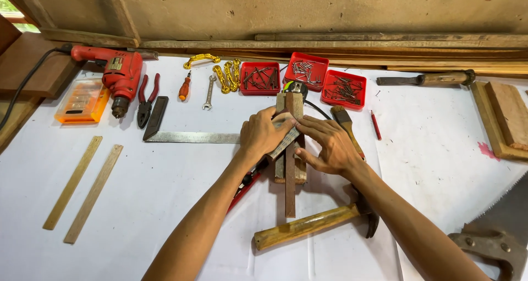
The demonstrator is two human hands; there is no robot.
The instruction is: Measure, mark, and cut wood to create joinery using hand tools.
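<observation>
Wood strips point(290, 165) lie stacked on the bench point(165, 193); my left hand point(263, 133) and right hand point(329, 144) press flat, fingers spread, steadying what seems a metal rule point(285, 143) across them.

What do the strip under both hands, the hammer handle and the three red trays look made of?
Strip: apparently bare brown wood, grain faintly visible. Hammer handle: worn yellowish wood, matte. Red trays: likely plastic, glossy with moulded rims. Left hand and right hand press the strip.

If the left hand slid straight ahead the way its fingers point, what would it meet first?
The left hand points up and right across the wood pieces. It would probably meet the right hand's fingertips first, then the middle red tray of nails; depth is uncertain.
</observation>
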